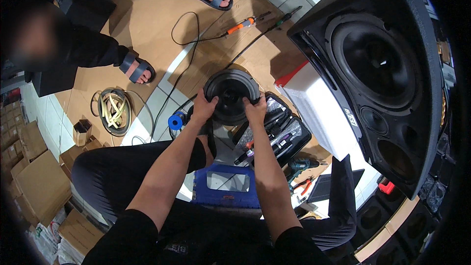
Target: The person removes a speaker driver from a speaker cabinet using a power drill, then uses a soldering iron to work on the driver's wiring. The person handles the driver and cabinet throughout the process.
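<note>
Held the round black speaker driver between left hand and right hand, clamped at opposite sides of its rim. Had it near the open black case, left of the large speaker cabinet.

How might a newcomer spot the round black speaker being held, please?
From the big black speaker cabinet at right, look left past the open black case. The left grip and right grip hold the round black speaker, loose, unlike the cabinet's mounted ones.

One held woofer, one teal drill
</note>
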The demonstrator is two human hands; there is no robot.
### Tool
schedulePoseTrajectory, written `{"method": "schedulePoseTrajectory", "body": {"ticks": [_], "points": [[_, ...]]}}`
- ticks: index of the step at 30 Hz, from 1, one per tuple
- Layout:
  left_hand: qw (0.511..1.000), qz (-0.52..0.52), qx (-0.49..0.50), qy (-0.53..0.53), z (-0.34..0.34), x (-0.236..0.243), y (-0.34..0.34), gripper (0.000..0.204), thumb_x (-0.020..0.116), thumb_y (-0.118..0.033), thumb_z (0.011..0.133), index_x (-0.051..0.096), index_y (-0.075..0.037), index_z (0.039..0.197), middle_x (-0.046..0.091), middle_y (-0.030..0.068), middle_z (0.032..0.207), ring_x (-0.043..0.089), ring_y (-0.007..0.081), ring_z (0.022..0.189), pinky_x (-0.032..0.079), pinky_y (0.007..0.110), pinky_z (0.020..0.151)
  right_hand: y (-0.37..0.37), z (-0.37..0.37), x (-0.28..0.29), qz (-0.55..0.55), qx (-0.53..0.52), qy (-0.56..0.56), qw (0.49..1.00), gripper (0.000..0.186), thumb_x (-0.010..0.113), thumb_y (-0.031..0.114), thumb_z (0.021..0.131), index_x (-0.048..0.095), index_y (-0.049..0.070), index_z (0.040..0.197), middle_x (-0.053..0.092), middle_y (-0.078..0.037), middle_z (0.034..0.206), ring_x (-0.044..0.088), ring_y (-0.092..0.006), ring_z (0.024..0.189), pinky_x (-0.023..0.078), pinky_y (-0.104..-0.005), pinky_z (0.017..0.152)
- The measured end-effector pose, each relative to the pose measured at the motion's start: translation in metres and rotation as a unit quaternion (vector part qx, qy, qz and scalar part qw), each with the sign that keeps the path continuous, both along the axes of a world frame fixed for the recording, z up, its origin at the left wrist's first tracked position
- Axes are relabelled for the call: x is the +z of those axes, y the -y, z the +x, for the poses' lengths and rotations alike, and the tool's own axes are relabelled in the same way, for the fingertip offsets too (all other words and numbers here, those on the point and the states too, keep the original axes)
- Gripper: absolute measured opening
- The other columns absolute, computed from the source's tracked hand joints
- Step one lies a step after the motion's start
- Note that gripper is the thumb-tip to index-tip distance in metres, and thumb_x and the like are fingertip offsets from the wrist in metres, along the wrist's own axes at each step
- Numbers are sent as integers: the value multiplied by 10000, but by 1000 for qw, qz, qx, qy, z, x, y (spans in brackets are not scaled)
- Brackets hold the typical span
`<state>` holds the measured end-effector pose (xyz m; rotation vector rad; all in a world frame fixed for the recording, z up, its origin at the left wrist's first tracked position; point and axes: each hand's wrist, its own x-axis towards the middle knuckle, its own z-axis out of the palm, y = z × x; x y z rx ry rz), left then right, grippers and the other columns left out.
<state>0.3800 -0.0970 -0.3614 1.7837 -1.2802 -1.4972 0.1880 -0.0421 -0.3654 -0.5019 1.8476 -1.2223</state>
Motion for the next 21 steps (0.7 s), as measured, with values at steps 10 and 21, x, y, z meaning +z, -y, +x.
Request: {"method": "schedulePoseTrajectory", "body": {"ticks": [10, 21], "points": [[945, 170, 117, -254, -4, 7, 15, 545, 752, -301, 954, 555, -43, 1392, 659, 110, 1296, 643, 248, 1147, 521, 380, 986, 4, -13, -3, 25, -69, 106, 992, 267, 739, 282, 974, 715, 33, 1065, 733, -49, 1040, 649, -166, 931, 513, -307, 866], [937, 158, 200, -239, -7, 6, 7, 770, 677, -552, 962, 508, 12, 1458, 596, 110, 1399, 557, 205, 1256, 419, 328, 1090, 11, -9, 10, 0, -154, 285, 946, 296, 735, 330, 974, 723, 57, 1088, 717, -44, 1044, 643, -171, 956, 527, -326, 867]]}}
